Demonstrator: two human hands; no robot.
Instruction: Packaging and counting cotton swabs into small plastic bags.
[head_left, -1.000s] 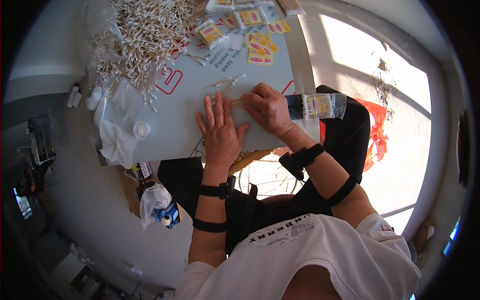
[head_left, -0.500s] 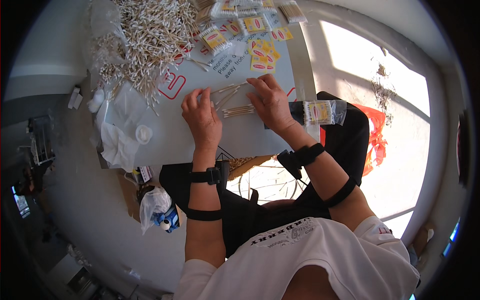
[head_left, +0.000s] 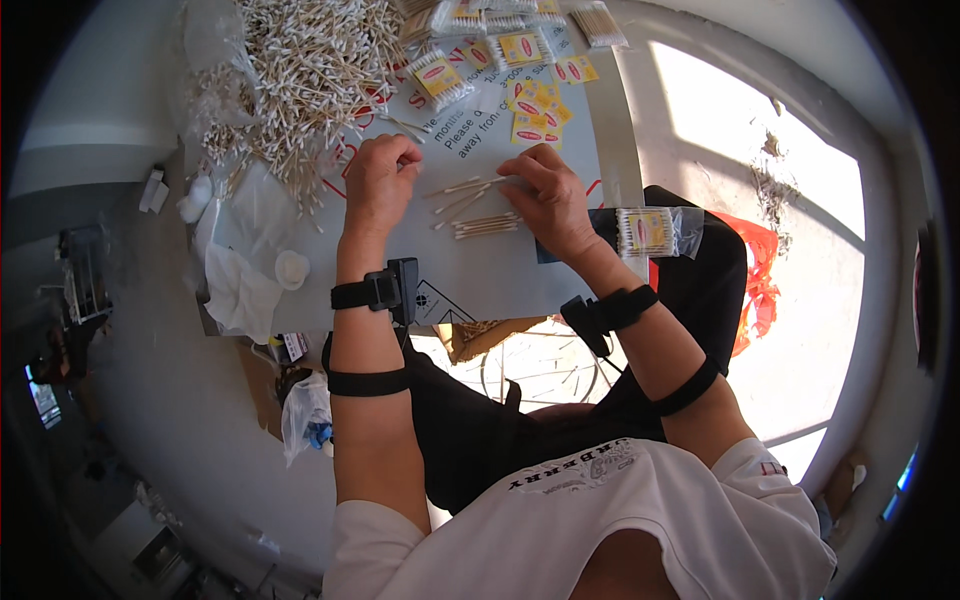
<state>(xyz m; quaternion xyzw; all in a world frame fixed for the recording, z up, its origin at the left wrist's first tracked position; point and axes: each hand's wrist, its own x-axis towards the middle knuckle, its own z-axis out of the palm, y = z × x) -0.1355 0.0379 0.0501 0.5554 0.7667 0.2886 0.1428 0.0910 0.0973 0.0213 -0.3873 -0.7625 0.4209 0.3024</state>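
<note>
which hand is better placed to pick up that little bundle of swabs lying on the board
Probably the right hand: its fingers rest just above the small bundle of cotton swabs. The left hand is curled shut farther off, toward the big loose pile.

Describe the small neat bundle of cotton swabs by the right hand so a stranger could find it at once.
Start at the big loose heap of swabs on the white board. Come down to the right hand; the small bundle lies just left of it. Unlike the scattered swabs, its sticks lie parallel, side by side.
</note>
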